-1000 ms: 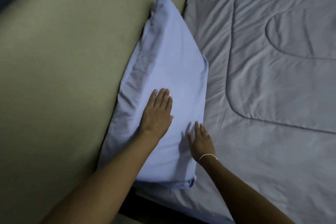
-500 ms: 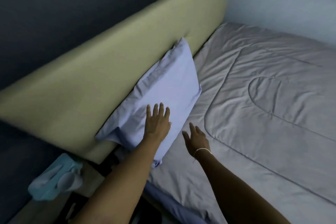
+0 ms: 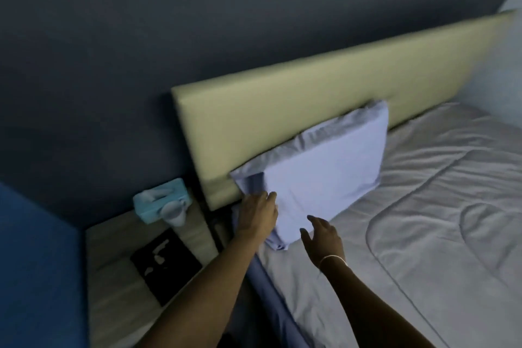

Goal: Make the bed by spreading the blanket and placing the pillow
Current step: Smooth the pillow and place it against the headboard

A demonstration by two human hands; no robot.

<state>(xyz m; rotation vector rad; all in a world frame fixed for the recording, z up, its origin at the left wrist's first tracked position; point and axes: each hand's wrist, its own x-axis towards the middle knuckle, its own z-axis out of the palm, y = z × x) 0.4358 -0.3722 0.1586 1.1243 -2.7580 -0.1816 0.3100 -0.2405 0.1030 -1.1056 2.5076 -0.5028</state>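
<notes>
A pale blue pillow (image 3: 324, 175) leans against the beige headboard (image 3: 282, 99) at the near corner of the bed. A grey quilted blanket (image 3: 423, 220) lies spread over the mattress. My left hand (image 3: 257, 216) rests against the pillow's near left edge, fingers pointing up at the loose folded end of the case. My right hand (image 3: 322, 237) hovers with spread fingers just in front of the pillow's lower corner, above the blanket; whether it touches the pillow is unclear.
A nightstand (image 3: 113, 277) stands left of the bed with a teal tissue box (image 3: 161, 203), a white cup (image 3: 175, 213) and a dark flat object (image 3: 166, 263). A dark wall rises behind the headboard. A blue sheet edge (image 3: 271, 299) hangs along the bed's side.
The view has pulled back and swung left. My left hand slid from the pillow's face to its near left edge. My right hand lifted off the pillow and hovers by its corner.
</notes>
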